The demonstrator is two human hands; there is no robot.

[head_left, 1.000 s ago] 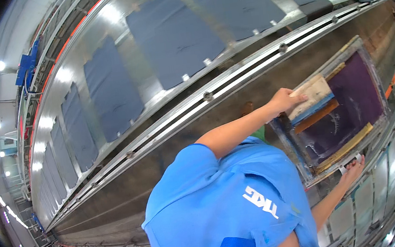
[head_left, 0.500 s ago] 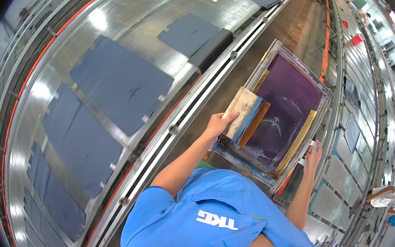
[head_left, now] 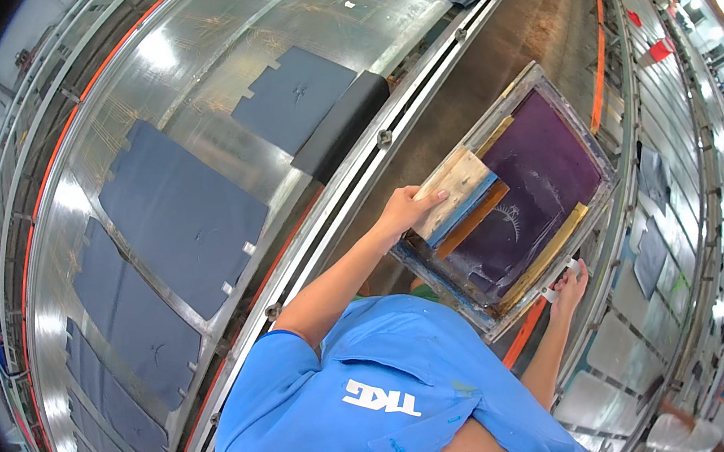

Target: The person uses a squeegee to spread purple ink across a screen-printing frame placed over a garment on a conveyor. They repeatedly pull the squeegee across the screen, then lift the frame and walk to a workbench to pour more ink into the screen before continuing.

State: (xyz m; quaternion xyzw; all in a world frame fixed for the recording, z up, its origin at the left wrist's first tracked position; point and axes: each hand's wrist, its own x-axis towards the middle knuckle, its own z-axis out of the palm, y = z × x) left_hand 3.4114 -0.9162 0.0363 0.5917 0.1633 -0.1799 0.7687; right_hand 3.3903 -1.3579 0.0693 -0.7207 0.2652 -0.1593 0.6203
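My left hand [head_left: 414,210] is closed around the wooden grip of a squeegee [head_left: 458,185], thumb on top. Its blue strip and brown blade rest over the near left part of a screen printing frame [head_left: 572,114]. Purple mesh with a pale curved, lash-like mark fills that frame. On the opposite side, my right hand [head_left: 571,284] grips a white handle [head_left: 556,277] fixed to the frame's edge. Between them the frame is held tilted above the aisle, beside the long metal table [head_left: 198,65].
Dark grey-blue fabric panels [head_left: 185,216] lie along the table at left, with a black roll-like piece [head_left: 341,129] at its edge. A metal rail [head_left: 325,217] borders the aisle. Another long table [head_left: 613,358] with panels runs along the right. A blurred person [head_left: 681,431] stands at lower right.
The table and its panels have shifted left and downward in view, as I move along the aisle. Both hands keep their grips; squeegee and frame stay together.
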